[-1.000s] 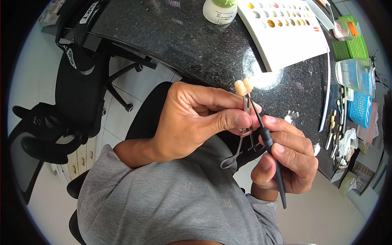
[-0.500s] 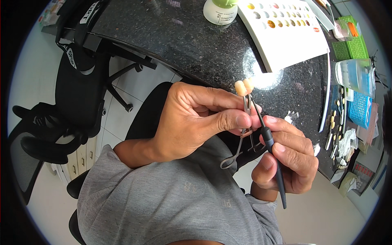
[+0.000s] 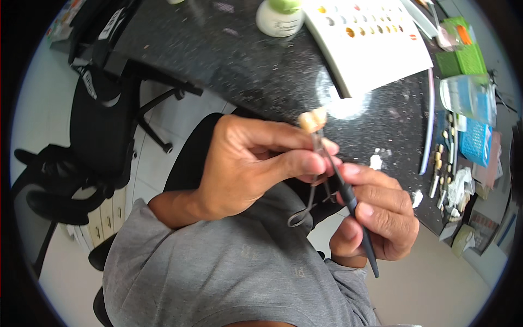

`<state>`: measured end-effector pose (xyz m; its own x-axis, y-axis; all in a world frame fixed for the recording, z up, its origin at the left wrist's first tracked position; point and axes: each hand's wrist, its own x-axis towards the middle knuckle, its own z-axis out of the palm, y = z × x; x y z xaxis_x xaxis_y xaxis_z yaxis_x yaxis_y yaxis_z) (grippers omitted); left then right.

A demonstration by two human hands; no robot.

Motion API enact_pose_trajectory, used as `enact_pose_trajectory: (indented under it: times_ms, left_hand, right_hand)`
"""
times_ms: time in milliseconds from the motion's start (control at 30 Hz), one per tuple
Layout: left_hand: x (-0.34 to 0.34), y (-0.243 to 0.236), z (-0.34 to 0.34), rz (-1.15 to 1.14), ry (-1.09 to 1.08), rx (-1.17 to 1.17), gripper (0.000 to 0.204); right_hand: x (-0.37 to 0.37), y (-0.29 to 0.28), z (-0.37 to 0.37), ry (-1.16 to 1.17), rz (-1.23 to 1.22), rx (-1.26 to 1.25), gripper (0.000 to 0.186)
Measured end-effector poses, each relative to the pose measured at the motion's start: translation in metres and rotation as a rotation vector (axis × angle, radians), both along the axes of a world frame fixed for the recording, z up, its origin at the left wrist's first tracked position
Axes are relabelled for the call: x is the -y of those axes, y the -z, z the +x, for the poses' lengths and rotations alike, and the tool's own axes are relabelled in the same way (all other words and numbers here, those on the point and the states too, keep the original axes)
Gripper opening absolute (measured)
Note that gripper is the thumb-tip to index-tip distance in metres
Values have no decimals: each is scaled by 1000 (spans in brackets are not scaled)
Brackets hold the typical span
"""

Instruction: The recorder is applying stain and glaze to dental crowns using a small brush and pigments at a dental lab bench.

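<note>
My left hand (image 3: 237,169) is closed on a metal hemostat (image 3: 312,196), thumb and fingers pinching its shanks, with the ring handles hanging below. At its upper tip are tooth-coloured dental crowns (image 3: 312,120), blurred by motion. My right hand (image 3: 384,212) grips a slim dark handled tool (image 3: 347,194) like a pen. The tool slants up and left across the hemostat, and its thin tip ends close below the crowns; I cannot tell whether it touches them. The fingertips of both hands are close together.
Beyond my hands is a black speckled worktop (image 3: 229,71) with a white palette (image 3: 376,60) of coloured wells and a green-lidded white jar (image 3: 279,19). Along the right stand a clear container (image 3: 468,98), a blue basket (image 3: 475,141) and a green basket (image 3: 463,59). A black chair (image 3: 103,131) is at left.
The crowns have turned and tilted at the hemostat's tip. Both hands and their tools appear slightly farther left, and the whole view has shifted a little. Both grips are kept.
</note>
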<state>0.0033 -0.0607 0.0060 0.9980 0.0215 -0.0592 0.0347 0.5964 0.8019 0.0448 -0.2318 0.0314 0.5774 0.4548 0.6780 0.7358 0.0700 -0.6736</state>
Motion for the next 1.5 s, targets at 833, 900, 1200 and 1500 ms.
enact_pose_trajectory:
  times_ms: [833, 900, 1200, 1500]
  left_hand:
    - [-10, 17, -4, -111, 156, 127, 28]
    - [-10, 16, -5, -129, 149, 116, 28]
    - [-8, 11, -3, -134, 114, 12, 24]
    - [-10, -5, 2, -171, 144, -83, 19]
  right_hand:
    - [-8, -24, 22, 693, 17, -338, 14]
    - [-7, -25, 21, 699, 40, -345, 14]
    - [-5, -21, 21, 630, 2, -284, 15]
    - [8, -18, 0, 87, -244, 84, 27]
